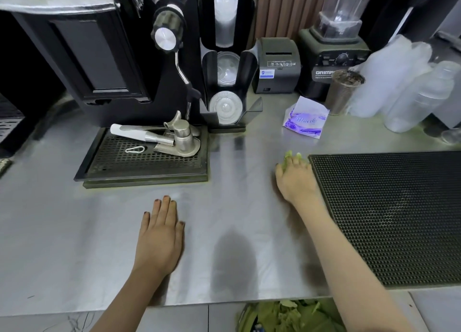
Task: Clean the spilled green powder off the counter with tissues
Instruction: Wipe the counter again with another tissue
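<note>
Wiping is the step in hand; since most of the counter (74, 244) shows bare steel, the task is judged to be near its end.

1. At 5 o'clock, below the counter edge, a bin (287, 316) holds green-stained tissues.
2. At 7 o'clock the left hand (159, 234) lies palm down on the steel; its fingers are straight and released, grasping nothing.
3. At 3 o'clock the right hand (295, 179) has its fingers curled round a tissue wad (287, 156); the wad is stained green and sits on the counter just beside the far left corner of the rubber mat (389, 217).
4. At 9 o'clock a faint trace of green powder (119, 190) appears to remain along the front foot of the drip tray (97, 167); metal tools (179, 139) rest on its grate.

The next move probably calls for dropping the soiled wad in the bin and drawing a fresh sheet from the tissue pack (305, 118) at 2 o'clock, then working along the tray foot; the tray and mat edges stand in the way and may trap residue beneath them.

Farther back stand the coffee machine (87, 57) at 10 o'clock, the cup holder (247, 64) at 12 o'clock, and the printer (277, 64) and blender (334, 44) at 1 o'clock.
</note>
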`<move>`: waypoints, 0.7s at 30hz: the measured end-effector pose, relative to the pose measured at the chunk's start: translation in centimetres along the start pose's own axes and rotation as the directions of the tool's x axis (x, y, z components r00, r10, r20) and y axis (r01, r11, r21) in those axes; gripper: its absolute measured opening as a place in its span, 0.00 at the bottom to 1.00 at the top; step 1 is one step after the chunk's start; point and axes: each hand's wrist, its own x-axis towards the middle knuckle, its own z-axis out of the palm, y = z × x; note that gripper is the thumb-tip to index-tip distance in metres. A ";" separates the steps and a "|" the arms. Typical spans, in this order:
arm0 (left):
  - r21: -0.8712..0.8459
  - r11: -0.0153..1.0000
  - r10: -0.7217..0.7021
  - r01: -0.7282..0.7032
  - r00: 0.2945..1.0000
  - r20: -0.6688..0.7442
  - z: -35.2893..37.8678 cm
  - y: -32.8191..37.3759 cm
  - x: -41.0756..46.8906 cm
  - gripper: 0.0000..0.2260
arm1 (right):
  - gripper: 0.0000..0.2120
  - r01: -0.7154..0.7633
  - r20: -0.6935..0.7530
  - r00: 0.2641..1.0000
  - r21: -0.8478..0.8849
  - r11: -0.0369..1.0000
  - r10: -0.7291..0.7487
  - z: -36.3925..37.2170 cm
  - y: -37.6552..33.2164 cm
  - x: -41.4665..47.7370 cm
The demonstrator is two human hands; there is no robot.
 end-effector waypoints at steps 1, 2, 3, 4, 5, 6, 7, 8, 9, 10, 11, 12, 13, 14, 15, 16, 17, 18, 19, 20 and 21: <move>-0.002 1.000 -0.002 0.002 1.000 0.004 0.0 0.0 0.0 0.35 | 0.35 0.032 -0.029 0.999 0.006 0.999 -0.031 0.2 0.4 -2.9; -0.001 1.000 -0.005 0.005 1.000 0.007 0.0 0.0 0.0 0.35 | 0.35 0.059 -0.068 0.996 0.015 0.998 -0.057 0.4 0.8 -5.6; 0.002 1.000 -0.006 0.006 1.000 0.009 0.0 0.0 0.0 0.35 | 0.34 0.081 -0.099 0.992 0.009 0.997 -0.080 0.5 1.2 -8.0; 0.005 1.000 -0.008 0.008 1.000 0.012 0.0 0.1 0.0 0.35 | 0.33 0.102 -0.117 0.988 -0.002 0.995 -0.101 0.7 1.4 -9.6; 0.008 1.000 -0.011 0.011 1.000 0.013 0.0 0.1 0.0 0.36 | 0.32 0.110 -0.124 0.986 -0.009 0.994 -0.110 0.8 1.5 -10.4; 0.010 1.000 -0.015 0.015 1.000 0.016 0.0 0.1 0.0 0.36 | 0.32 0.112 -0.127 0.986 -0.005 0.994 -0.112 0.9 1.5 -10.0; 0.011 1.000 -0.017 0.017 1.000 0.021 0.0 0.1 0.0 0.35 | 0.32 0.097 -0.114 0.989 -0.005 0.995 -0.097 0.9 1.4 -8.8; 0.013 1.000 -0.017 0.017 1.000 0.023 0.0 0.1 0.0 0.35 | 0.33 0.077 -0.086 0.993 -0.009 0.997 -0.078 0.7 1.1 -7.1; 0.017 1.000 -0.015 0.014 1.000 0.022 0.0 0.1 0.0 0.35 | 0.34 0.063 -0.056 0.996 -0.008 0.998 -0.063 0.4 0.7 -4.8; 0.018 1.000 -0.011 0.011 1.000 0.019 0.0 0.1 0.0 0.35 | 0.34 0.051 -0.032 0.998 -0.008 0.999 -0.052 0.2 0.5 -2.3; 0.017 1.000 -0.008 0.008 1.000 0.018 0.0 0.1 0.0 0.35 | 0.32 0.030 0.007 1.000 -0.004 1.000 -0.030 -0.2 0.3 0.0; 0.019 1.000 -0.007 0.007 1.000 0.020 -0.1 0.1 0.0 0.35 | 0.29 0.007 0.031 0.999 -0.003 1.000 -0.006 -0.6 0.1 2.0; 0.024 1.000 -0.007 0.006 1.000 0.022 -0.1 0.1 0.0 0.35 | 0.27 -0.009 0.030 1.000 0.001 1.000 0.009 -0.8 0.1 3.5; 0.028 1.000 -0.004 0.004 1.000 0.023 -0.1 0.1 0.0 0.35 | 0.27 -0.019 0.029 0.999 0.002 1.000 0.019 -0.8 0.0 4.2; 0.028 1.000 -0.003 0.003 1.000 0.024 -0.2 0.1 0.0 0.36 | 0.26 -0.018 0.014 1.000 -0.001 1.000 0.018 -0.7 0.0 4.3; 0.028 1.000 -0.005 0.004 1.000 0.026 -0.2 0.1 0.0 0.36 | 0.26 -0.007 -0.007 1.000 0.003 1.000 0.007 -0.5 0.0 3.6; 0.028 1.000 -0.006 0.006 1.000 0.031 -0.2 0.1 0.0 0.36 | 0.27 0.010 -0.020 1.000 0.007 1.000 -0.009 -0.2 0.2 2.3; 0.027 1.000 -0.008 0.007 0.999 0.034 -0.2 0.1 0.0 0.36 | 0.27 0.034 -0.038 0.999 0.022 0.999 -0.033 0.1 0.5 0.3; 0.026 1.000 -0.009 0.008 0.999 0.035 -0.2 0.1 0.0 0.35 | 0.29 0.062 -0.062 0.996 0.039 0.997 -0.060 0.3 0.8 -2.2; 0.024 1.000 -0.009 0.008 0.999 0.031 -0.2 0.1 0.1 0.34 | 0.31 0.084 -0.086 0.993 0.056 0.995 -0.079 0.4 1.0 -4.9; 0.024 1.000 -0.009 0.009 1.000 0.028 -0.3 0.1 0.1 0.32 | 0.32 0.102 -0.106 0.990 0.063 0.993 -0.095 0.3 1.2 -7.8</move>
